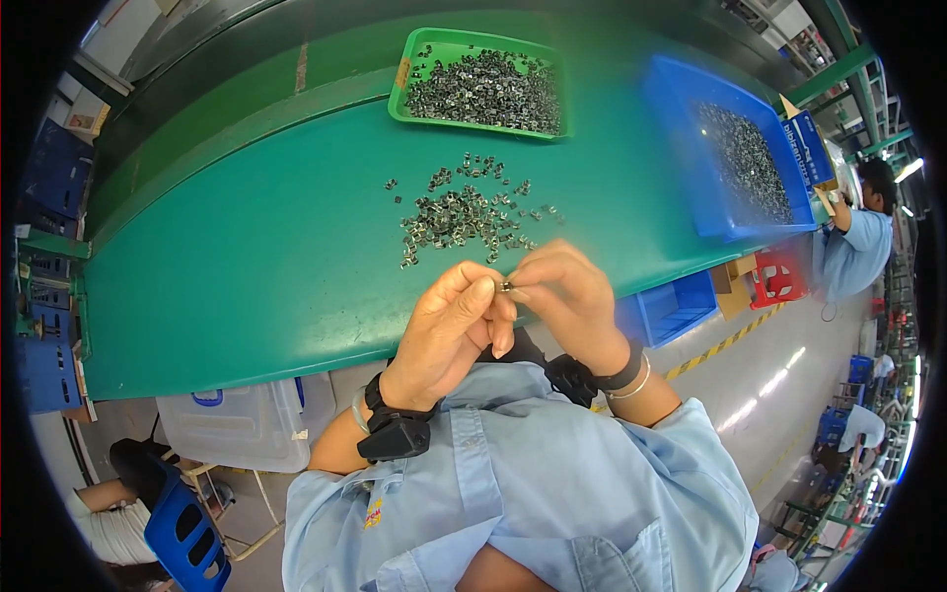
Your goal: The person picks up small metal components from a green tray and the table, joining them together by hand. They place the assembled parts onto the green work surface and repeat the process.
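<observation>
My left hand (pixel 456 321) and my right hand (pixel 567 298) meet at the near edge of the green table, fingertips almost touching. Pinched between them is a small dark metal part (pixel 506 286), partly hidden by the fingers; its exact kind is too small to make out. The right hand is slightly blurred. Just beyond the hands lies a loose pile of small shiny black-and-silver metal parts (pixel 459 217), with several strays around it. Farther back, a green tray (pixel 398 102) holds many more parts of the same look.
A deep blue bin (pixel 681 148) with many small parts stands at the right, beside a blue carton (pixel 809 148). Below the table edge are another blue bin (pixel 679 311), a red stool (pixel 777 278) and a clear lidded box (pixel 237 424). A person in light blue (pixel 856 252) is at far right.
</observation>
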